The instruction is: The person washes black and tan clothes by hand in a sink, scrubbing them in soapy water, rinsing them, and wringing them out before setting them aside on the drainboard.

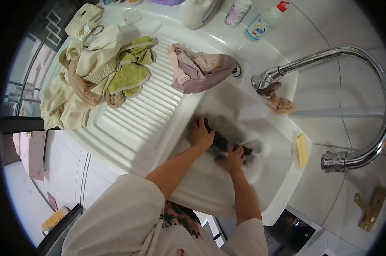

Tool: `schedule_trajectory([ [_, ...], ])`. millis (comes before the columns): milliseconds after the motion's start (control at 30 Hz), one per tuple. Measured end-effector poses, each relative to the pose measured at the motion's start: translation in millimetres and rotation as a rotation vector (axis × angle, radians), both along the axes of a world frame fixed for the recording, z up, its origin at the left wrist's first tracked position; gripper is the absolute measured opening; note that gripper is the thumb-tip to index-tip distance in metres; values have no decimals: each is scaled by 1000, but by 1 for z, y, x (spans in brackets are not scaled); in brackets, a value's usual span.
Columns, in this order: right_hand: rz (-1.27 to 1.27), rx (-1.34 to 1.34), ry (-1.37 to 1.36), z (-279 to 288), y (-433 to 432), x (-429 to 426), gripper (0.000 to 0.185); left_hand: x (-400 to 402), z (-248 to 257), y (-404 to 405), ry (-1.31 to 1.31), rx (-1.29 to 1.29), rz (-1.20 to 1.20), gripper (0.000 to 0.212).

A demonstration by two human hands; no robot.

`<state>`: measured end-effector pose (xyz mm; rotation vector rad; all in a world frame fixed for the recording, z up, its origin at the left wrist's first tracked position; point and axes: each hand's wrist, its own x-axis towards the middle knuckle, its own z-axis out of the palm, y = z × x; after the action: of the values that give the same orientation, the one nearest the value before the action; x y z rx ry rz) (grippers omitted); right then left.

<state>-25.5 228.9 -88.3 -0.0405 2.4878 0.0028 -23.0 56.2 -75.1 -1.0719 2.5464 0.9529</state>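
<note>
Both my hands are down in the white laundry sink basin (276, 166), among soapy water and foam (233, 110). A dark wet cloth item (220, 142) lies partly under the suds, so its full shape is hidden. My left hand (200, 134) grips its upper left end, fingers curled over the dark fabric. Lower and to the right, my right hand (234, 158) has its fingers bent on the same item's other end. Left of the basin slopes the ribbed washboard (145, 118) of the sink.
A mauve bra (205, 72) hangs over the basin's rim. Cream garments (98, 64) and a green cloth (130, 76) lie on the washboard. A chrome faucet (362, 52) arches at right, near a yellow soap bar (301, 150). A red-capped bottle (260, 25) stands on the back ledge.
</note>
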Motion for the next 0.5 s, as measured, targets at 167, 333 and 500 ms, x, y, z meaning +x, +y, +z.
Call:
schedule_trajectory([
  [167, 128, -395, 53, -10, 14, -18, 63, 11, -37, -11, 7, 155, 49, 70],
  [333, -278, -791, 342, -15, -2, -16, 45, 6, -66, 8, -24, 798, 361, 75],
  [500, 30, -836, 397, 79, -61, 23, 35, 3, -36, -5, -29, 1640, 686, 62],
])
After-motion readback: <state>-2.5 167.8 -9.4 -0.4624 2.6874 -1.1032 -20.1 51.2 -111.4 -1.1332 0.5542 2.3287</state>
